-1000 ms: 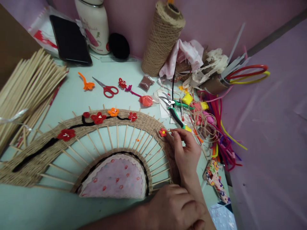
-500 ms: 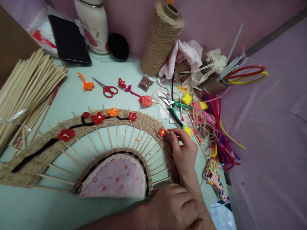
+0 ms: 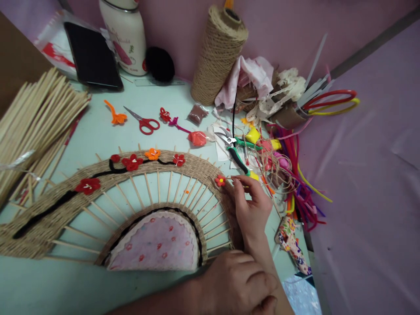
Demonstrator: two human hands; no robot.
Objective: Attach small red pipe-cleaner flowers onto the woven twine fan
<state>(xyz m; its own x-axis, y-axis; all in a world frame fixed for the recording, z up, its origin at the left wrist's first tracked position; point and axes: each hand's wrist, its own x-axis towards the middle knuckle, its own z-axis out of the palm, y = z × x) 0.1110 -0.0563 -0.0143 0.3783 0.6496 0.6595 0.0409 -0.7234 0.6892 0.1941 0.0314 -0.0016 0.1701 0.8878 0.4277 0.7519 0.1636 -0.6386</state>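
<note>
My right hand (image 3: 253,203) is pinched closed on a thin stick (image 3: 229,177), its tip just beside a small red flower with a yellow centre (image 3: 220,180). That flower lies on the right part of a fan-shaped woven twine piece (image 3: 197,168) with wooden spokes. My left hand (image 3: 244,280) is curled closed across my right forearm; its palm side is hidden. Red flowers (image 3: 132,162), an orange flower (image 3: 152,154) and a black fuzzy branch (image 3: 46,213) decorate the woven band. A half-round floral cloth panel (image 3: 157,245) fills the fan's base.
Behind the fan lie red-handled scissors (image 3: 148,126), green-handled pruning shears (image 3: 238,157) and a wrapped red clay lump (image 3: 197,138). A twine cone (image 3: 218,57) and bottle (image 3: 126,39) stand at the back. Sticks (image 3: 36,127) are bundled left; pipe cleaners (image 3: 305,188) crowd the right.
The view has shifted slightly, so things sit a little further left. My right hand has drawn very slightly rightward from the small red flower. My left hand stays nearly still.
</note>
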